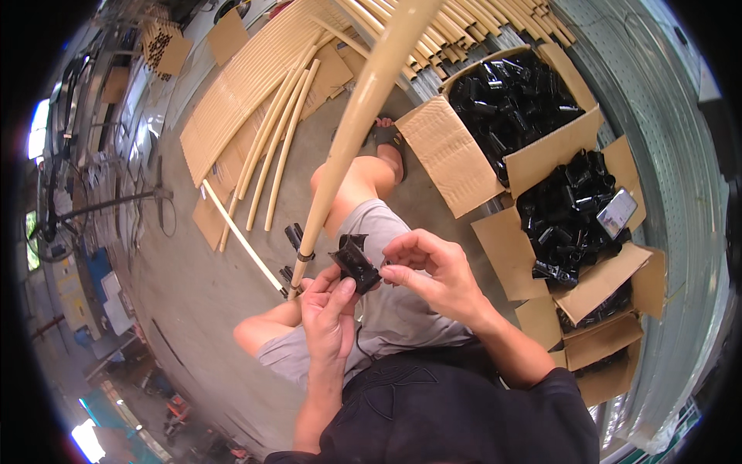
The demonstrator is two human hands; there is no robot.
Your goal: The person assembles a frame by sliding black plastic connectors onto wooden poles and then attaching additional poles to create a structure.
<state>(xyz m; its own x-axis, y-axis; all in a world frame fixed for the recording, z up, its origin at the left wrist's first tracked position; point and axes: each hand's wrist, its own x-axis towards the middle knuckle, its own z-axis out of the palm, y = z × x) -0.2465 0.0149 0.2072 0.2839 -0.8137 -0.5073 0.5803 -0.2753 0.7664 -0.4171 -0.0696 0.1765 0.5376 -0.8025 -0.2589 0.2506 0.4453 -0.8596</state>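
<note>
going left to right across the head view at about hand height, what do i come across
Pale pipe, left hand holding a black curved part, right hand, open carton of black pieces, grey metal surface.

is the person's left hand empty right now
No, the left hand holds a black part between its thumb and fingers.
</note>
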